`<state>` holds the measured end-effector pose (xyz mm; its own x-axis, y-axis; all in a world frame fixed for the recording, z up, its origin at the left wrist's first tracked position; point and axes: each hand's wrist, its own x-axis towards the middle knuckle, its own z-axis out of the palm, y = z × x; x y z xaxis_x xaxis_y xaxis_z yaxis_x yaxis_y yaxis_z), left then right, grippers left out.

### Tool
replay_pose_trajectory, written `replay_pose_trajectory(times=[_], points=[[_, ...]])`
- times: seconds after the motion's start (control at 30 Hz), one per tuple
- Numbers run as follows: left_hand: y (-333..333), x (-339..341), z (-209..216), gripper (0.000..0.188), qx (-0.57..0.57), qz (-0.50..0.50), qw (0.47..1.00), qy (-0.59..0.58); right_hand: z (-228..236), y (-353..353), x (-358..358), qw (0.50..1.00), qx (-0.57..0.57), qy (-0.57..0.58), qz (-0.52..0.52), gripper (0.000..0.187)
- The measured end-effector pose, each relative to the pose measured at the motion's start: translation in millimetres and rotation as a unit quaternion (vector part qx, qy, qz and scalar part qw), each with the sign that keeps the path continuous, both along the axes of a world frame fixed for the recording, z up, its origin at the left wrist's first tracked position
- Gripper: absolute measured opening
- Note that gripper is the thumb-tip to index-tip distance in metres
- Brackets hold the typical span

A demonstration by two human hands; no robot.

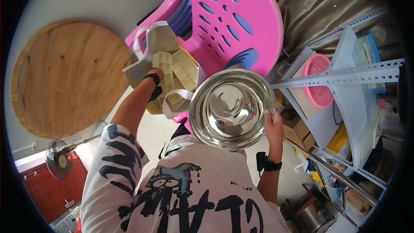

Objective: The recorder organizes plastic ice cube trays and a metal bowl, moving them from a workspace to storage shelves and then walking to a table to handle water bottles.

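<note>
My right hand [274,127] grips the rim of a shiny round metal basin [200,108], thumb on the inner side. The basin is tilted so that its inside shows. My left hand [158,73] reaches into an open bag with white loop handles [176,108], against a cream divided tray [162,59]. Its fingers are hidden, so I cannot tell whether they hold the tray. Another cream divided tray [186,70] lies beside it in the bag. The bag rests by the seat of a pink plastic chair [269,26].
To the left, a round wooden tabletop [71,77] leans on the wall above a fan [60,159]. On the right stands a metal shelf rack [345,74] with a pink basket [318,82]. Cardboard boxes [297,129] and metal pots [312,215] sit lower right.
</note>
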<state>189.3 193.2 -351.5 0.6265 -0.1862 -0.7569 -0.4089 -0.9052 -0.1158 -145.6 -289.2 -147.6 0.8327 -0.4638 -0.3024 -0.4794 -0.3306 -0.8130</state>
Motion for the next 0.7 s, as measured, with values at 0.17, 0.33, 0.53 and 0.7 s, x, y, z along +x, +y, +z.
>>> replay_pose_trajectory(times=[0.17,0.33,0.53,0.7], points=[[-9,7,101,0.03,0.014,-0.244,0.964,0.107,4,5,1,0.999,0.016,-0.038,-0.015,0.025],[-18,-30,101,0.028,0.024,-0.153,0.983,0.1,21,11,11,0.999,-0.018,-0.036,0.011,0.025],[-24,-58,96,0.042,0.053,-0.079,0.992,0.08,15,11,8,0.999,-0.016,-0.039,-0.009,0.025],[-8,-25,47,0.046,0.025,0.117,0.993,0.021,7,6,-1,1.0,-0.012,0.009,-0.024,0.029]])
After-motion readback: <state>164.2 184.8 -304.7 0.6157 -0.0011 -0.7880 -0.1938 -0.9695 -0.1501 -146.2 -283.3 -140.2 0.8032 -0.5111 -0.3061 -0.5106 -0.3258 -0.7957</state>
